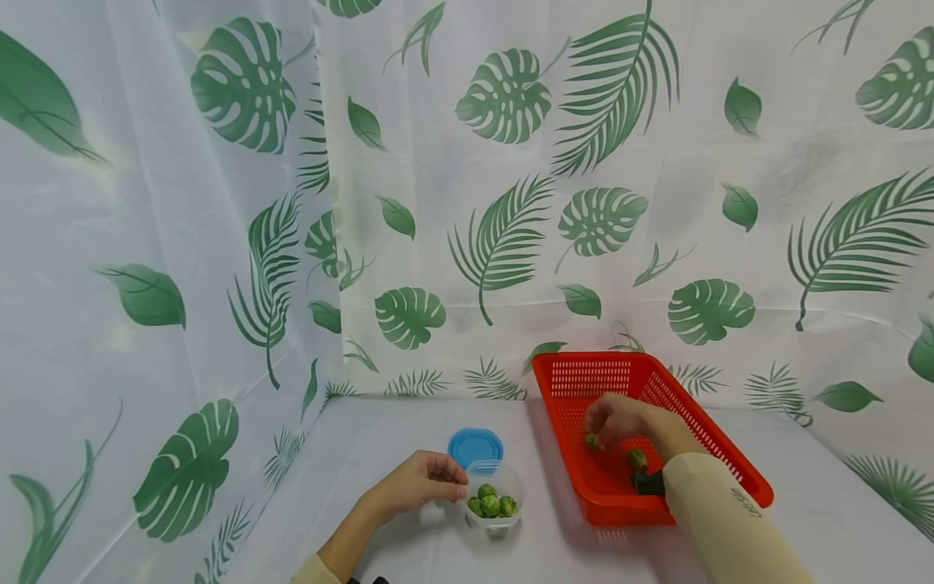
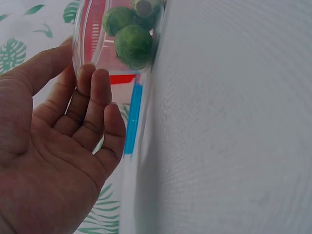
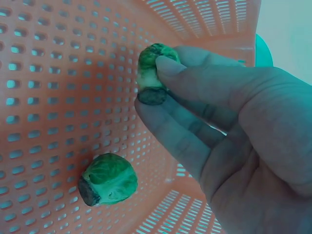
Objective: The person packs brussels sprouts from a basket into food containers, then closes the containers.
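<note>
Sprout [image 3: 148,78], pinched by right fingers [image 3: 170,66]: lift softly, clear of basket [image 1: 620,513], with left fingers [image 2: 101,87] loosely apart by tub [image 1: 511,483].

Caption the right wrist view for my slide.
Right hand pinching one Brussels sprout inside a perforated basket, a second sprout lying nearby.

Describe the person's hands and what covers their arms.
Both the left hand and right hand are gloveless. The long, cream fabric right sleeve carries small, unreadable dark lettering; a matching cream left cuff shows. A black object shows by the right wrist, its details unclear.
</note>
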Available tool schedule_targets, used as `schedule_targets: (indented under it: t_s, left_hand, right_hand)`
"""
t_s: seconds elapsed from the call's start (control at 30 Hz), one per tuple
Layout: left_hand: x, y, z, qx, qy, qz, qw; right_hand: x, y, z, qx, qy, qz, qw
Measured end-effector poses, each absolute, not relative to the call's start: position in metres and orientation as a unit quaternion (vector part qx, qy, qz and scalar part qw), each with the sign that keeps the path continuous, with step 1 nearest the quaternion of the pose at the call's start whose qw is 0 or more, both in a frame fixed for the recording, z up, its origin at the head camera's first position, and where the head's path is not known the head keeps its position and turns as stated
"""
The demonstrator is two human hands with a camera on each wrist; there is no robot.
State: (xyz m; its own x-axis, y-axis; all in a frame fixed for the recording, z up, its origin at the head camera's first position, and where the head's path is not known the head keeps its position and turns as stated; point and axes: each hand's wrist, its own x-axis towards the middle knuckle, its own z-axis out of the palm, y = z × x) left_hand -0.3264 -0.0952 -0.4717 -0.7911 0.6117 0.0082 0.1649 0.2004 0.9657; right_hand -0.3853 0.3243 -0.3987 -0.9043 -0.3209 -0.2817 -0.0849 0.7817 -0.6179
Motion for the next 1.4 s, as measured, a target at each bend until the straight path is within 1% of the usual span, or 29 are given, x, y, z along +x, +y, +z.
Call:
schedule_targets:
  t_s: [0.17, 0.43, 0.73, 1.03, 1.4]
  left_hand:
    - [-0.327, -0.095, -0.472, 0.258, 0.749, 0.579, 0.194]
    - [-0.327, -0.096, -0.471, 0.26, 0.746, 0.581, 0.194]
    - [-0.328, -0.096, -0.472, 0.257, 0.751, 0.577, 0.192]
    - [-0.328, -0.096, -0.472, 0.254, 0.749, 0.579, 0.196]
    - [-0.326, -0.096, -0.47, 0.255, 0.751, 0.577, 0.197]
  right_hand:
    - [-0.386, 0.325, -0.399, -0.108, 0.925, -0.318, 0.179]
    - [-0.389, 0.323, -0.4, -0.111, 0.937, -0.31, 0.12]
    - [-0.394, 0.323, -0.399, -0.117, 0.932, -0.337, 0.064]
    - [-0.398, 0.323, -0.398, -0.128, 0.931, -0.341, 0.02]
    - [-0.398, 0.319, -0.391, -0.161, 0.928, -0.335, -0.03]
